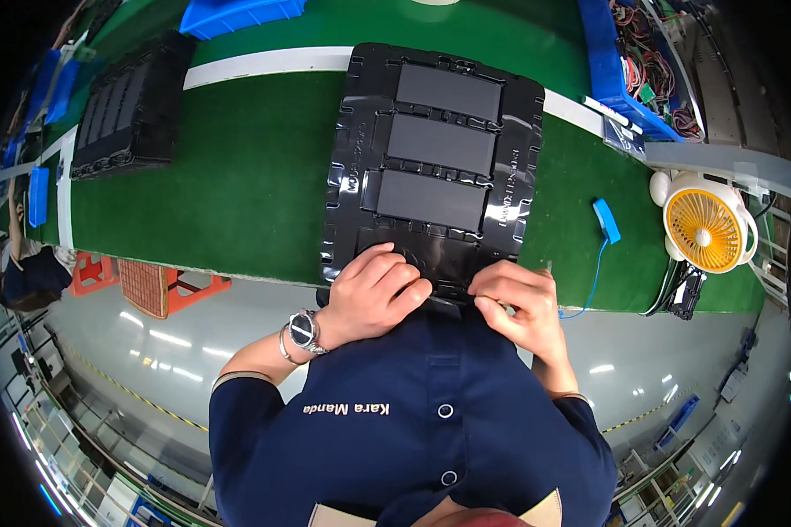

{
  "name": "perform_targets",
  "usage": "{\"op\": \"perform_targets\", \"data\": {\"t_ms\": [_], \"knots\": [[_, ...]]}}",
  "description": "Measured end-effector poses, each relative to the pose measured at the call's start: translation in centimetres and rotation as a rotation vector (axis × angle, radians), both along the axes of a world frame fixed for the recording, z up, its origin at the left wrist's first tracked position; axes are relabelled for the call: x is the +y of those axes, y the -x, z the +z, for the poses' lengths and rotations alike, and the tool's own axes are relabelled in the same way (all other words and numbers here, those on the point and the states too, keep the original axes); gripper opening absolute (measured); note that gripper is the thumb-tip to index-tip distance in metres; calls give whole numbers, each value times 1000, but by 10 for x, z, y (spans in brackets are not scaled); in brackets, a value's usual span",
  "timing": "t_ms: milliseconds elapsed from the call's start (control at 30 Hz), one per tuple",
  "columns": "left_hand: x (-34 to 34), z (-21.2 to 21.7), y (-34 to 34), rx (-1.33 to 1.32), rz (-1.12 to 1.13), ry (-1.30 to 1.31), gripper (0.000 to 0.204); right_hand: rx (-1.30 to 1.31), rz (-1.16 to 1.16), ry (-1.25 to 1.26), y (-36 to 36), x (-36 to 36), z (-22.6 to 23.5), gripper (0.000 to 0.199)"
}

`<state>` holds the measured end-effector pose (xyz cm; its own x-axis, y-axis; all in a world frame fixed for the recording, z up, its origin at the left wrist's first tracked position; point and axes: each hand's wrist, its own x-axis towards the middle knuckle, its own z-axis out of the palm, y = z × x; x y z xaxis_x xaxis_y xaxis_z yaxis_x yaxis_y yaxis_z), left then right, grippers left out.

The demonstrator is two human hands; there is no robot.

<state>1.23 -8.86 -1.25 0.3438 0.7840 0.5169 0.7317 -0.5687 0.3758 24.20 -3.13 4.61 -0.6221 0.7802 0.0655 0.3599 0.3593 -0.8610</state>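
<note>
A black moulded plastic tray (347, 189) lies in front of me on the green bench, its near end at my body. Three dark flat rectangular panels sit in its recesses: a far one (448, 91), a middle one (441, 145) and a near one (432, 200). My left hand (373, 294), with a watch (303, 330) on the wrist, rests closed at the tray's near left part, fingers curled. At the near right edge my right hand (520, 307) is closed in a pinch. What the fingertips of either hand hold is hidden or too small to make out.
Stacked black trays (132, 110) stand at the left. A blue bin (637, 110) of wires is at the far right, near a yellow and white fan (703, 230). A blue corded device (605, 221) lies right of the tray. Another person (35, 274) is at far left, near stools (145, 285).
</note>
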Motion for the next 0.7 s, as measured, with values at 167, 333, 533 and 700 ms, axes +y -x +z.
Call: {"op": "perform_targets", "data": {"t_ms": [167, 333, 533, 700], "knots": [[2, -1, 1, -5, -17, -26, 16, -58, 111, 22, -5, 1, 3, 9], [1, -9, 4, -29, -20, -93, 14, -65, 172, 45, -2, 3, 6, 12], [-3, -5, 16, -286, -139, -33, 13, -144, 284, 34, -3, 7, 8, 13], [-31, 7, 45, -903, -122, 311, 7, -144, 291, 43, -6, 7, 9, 13]]}}
